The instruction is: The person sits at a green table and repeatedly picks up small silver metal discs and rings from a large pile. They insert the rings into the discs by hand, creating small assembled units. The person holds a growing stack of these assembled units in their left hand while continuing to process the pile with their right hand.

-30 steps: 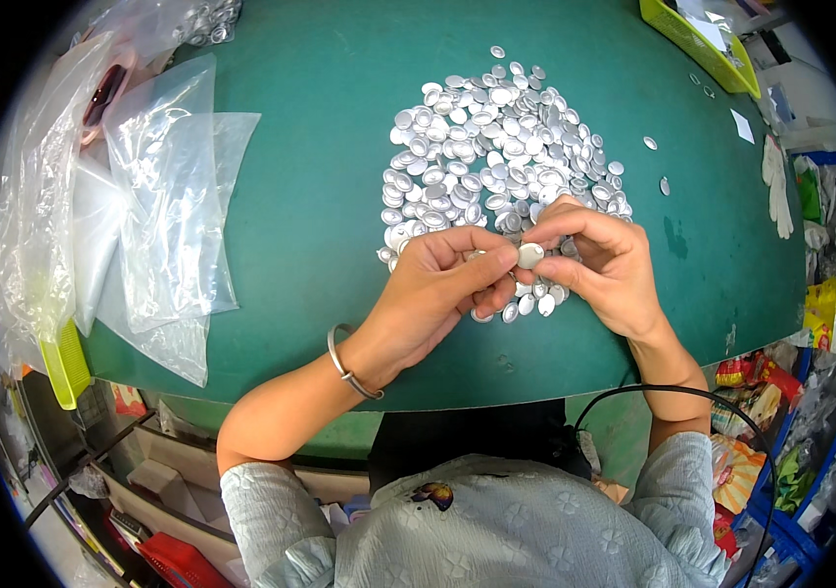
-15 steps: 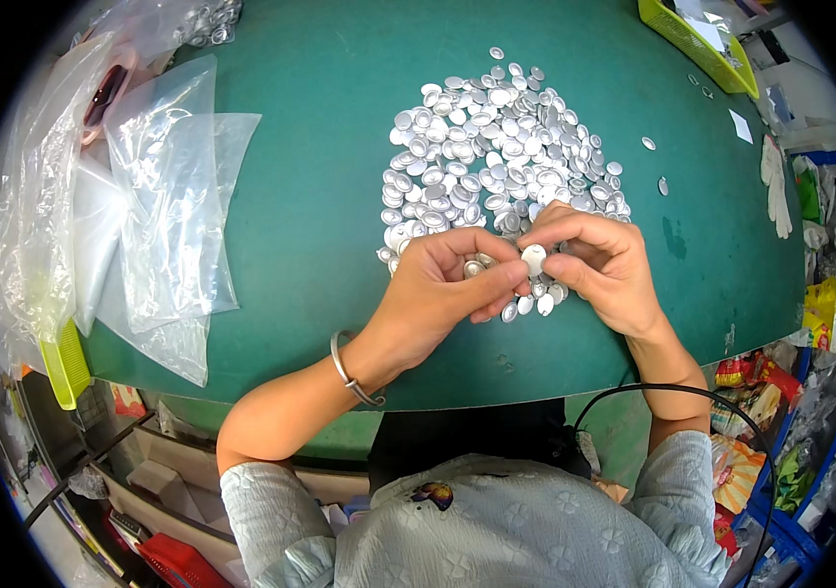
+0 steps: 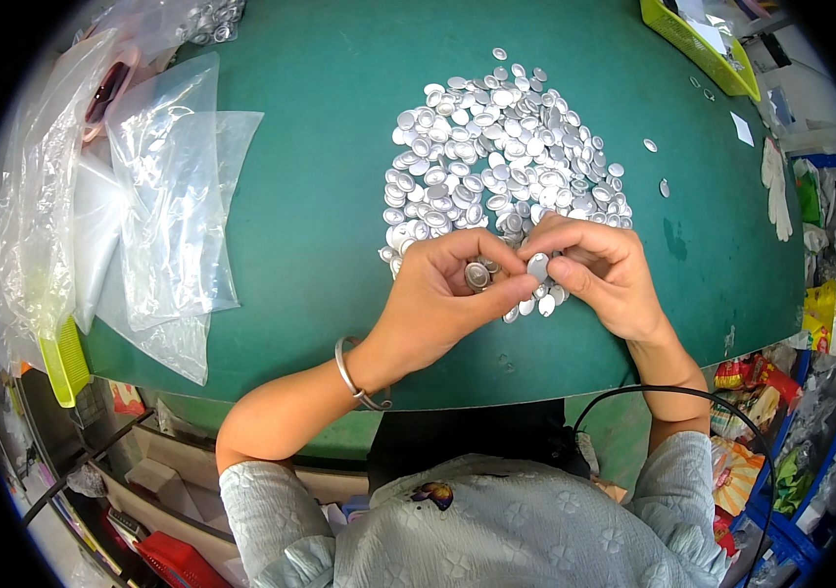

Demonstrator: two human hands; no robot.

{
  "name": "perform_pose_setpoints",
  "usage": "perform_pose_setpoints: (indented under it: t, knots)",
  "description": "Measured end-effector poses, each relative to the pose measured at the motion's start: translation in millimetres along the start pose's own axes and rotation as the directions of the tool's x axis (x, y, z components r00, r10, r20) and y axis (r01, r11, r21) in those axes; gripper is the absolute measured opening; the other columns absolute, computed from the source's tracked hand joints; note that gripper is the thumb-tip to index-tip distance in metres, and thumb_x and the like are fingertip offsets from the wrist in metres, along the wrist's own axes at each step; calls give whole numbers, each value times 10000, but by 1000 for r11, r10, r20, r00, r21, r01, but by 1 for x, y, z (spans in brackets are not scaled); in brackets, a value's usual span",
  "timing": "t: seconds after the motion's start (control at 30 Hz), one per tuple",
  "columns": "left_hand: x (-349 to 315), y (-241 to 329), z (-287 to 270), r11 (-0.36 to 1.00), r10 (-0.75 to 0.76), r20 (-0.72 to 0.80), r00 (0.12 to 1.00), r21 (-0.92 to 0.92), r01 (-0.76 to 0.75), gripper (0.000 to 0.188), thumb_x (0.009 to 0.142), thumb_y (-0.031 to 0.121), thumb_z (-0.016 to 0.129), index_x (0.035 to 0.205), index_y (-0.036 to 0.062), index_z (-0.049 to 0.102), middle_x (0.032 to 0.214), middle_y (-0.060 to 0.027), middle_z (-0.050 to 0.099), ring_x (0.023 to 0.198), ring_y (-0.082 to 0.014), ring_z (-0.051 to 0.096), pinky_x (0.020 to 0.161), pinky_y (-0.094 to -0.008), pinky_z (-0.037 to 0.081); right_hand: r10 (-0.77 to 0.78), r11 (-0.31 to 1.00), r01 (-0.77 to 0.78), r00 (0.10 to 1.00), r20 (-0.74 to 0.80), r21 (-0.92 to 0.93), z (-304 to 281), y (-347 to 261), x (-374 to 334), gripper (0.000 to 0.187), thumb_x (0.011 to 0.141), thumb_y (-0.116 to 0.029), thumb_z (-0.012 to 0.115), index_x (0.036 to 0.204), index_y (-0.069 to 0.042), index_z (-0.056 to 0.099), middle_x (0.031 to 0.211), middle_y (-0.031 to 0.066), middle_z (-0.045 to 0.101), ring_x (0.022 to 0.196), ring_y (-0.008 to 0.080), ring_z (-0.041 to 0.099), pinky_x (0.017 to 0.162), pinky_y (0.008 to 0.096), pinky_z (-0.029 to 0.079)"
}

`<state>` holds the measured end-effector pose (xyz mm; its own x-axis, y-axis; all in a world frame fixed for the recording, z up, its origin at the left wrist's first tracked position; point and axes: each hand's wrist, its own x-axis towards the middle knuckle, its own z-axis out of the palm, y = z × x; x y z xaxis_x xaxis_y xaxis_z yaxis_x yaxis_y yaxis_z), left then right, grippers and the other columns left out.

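Note:
A small silver oval metal disc (image 3: 537, 267) is pinched between the fingertips of both hands, its flat face showing. My left hand (image 3: 452, 279) is closed, thumb and forefinger on the disc's left edge; another silver oval piece (image 3: 477, 275) shows in the gap between its thumb and fingers. My right hand (image 3: 599, 265) grips the disc's right side with thumb and forefinger. Just beyond the hands a large pile of similar oval metal pieces (image 3: 457, 152) lies spread on the green table (image 3: 320, 196). Several more lie beneath my fingertips, partly hidden.
Clear plastic bags (image 3: 168, 196) cover the table's left side. A yellow-green basket (image 3: 702, 49) stands at the far right. Near the right edge lie a white glove (image 3: 776, 186) and a small white paper (image 3: 741, 128). A black cable (image 3: 672, 387) curves by my right forearm.
The disc at my fingertips has turned slightly and looks greyer. The piece inside my left hand shows more plainly. Both arms have stayed nearly still.

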<state>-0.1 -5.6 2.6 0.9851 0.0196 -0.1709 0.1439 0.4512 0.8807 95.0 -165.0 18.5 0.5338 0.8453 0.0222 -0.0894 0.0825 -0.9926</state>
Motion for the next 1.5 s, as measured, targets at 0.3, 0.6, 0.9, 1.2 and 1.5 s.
perform_pose_setpoints:
  t: [0.3, 0.6, 0.9, 1.2, 1.5]
  knots:
    - [0, 2, -2, 998, -54, 26, 998, 9, 54, 84, 775, 19, 629, 829, 6, 565, 838, -55, 594, 730, -86, 585, 581, -177, 459, -5, 1000, 5, 1000, -5, 7, 1, -1, 0, 179, 845, -32, 530, 1001, 37, 586, 937, 92, 584, 863, 132, 537, 752, 259, 432]
    - [-1, -1, 2, 999, 19, -21, 1000, 36, -19, 75, 776, 36, 641, 799, 7, 576, 722, -5, 572, 598, -14, 501, 479, -145, 386, 14, 1000, -14, 1000, -25, -3, 2, 2, 0, 141, 823, -4, 550, 951, 27, 602, 882, 82, 589, 797, 106, 537, 682, 231, 427]
    - [0, -6, 3, 998, -3, -29, 1000, 62, 5, 73, 782, 61, 641, 796, 17, 585, 691, 13, 568, 547, 14, 436, 438, -142, 315, 54, 997, -58, 996, -76, -47, 2, 4, -2, 103, 835, -31, 549, 880, 35, 614, 777, 69, 596, 702, 104, 550, 628, 229, 435]
    - [2, -3, -8, 960, -178, 99, 979, -200, 195, 110, 823, 137, 609, 848, 37, 572, 731, -5, 587, 525, 8, 393, 431, -142, 271, 129, 990, -125, 989, -74, 59, 5, 1, -2, 194, 879, -91, 503, 981, 47, 593, 851, 90, 610, 741, 118, 566, 680, 251, 458]
    - [2, -1, -6, 963, -181, 79, 980, -188, 193, 118, 830, 139, 602, 862, 27, 583, 708, -21, 579, 522, -5, 384, 430, -158, 259, 92, 992, -87, 994, -63, 89, 6, 2, -2, 188, 869, -72, 515, 1003, 46, 575, 882, 89, 604, 746, 122, 564, 686, 254, 460]
